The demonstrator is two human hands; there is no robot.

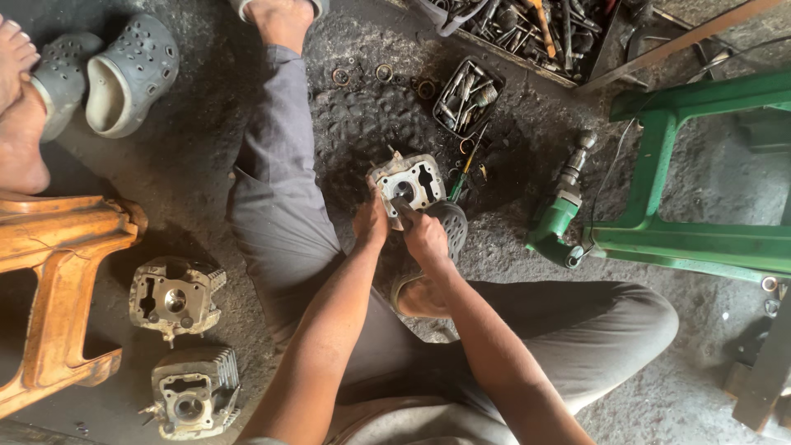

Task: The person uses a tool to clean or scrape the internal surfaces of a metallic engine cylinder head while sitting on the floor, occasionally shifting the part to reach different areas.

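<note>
A grey metal engine cylinder head [409, 180] rests on the dark floor between my outstretched legs. My left hand [371, 221] grips its near left edge. My right hand [421, 233] presses fingers onto its top face near the round opening; whether it holds a small tool I cannot tell. My right foot in a grey sandal [445, 232] lies just under that hand.
Two more cylinder heads [175, 297] [194, 391] lie at lower left beside an orange wooden stool [58, 280]. A tray of bolts [468, 96], loose rings [362, 76], a green drill [560, 216], a green metal frame [692, 239] and another person's foot with grey clogs [124, 70] surround me.
</note>
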